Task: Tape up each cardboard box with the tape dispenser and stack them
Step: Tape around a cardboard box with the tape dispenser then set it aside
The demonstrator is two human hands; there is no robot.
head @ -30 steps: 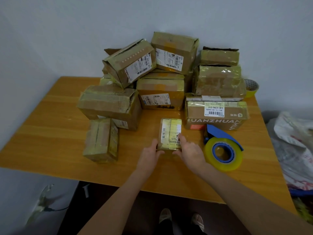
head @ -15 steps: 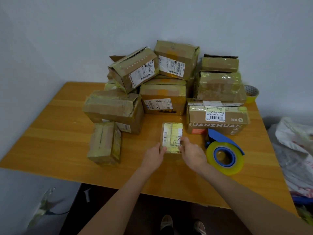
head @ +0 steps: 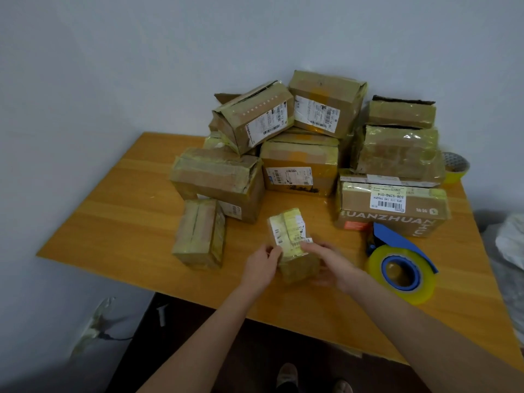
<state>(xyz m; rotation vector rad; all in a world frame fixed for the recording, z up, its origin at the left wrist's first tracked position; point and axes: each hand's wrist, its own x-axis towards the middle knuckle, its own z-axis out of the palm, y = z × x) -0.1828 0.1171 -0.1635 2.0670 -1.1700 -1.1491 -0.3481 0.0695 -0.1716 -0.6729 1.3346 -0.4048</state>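
small labelled box (head: 289,236) gripped between left hand (head: 262,265) and right hand (head: 336,265), tilted, long axis pointing away from them; tape dispenser (head: 402,269) lies just right of right hand; right arm nearer

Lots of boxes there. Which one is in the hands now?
The small box with the white label on its yellow-taped top, alone at the front of the table. The left hand and right hand hold it from either side; the rest lie untouched.
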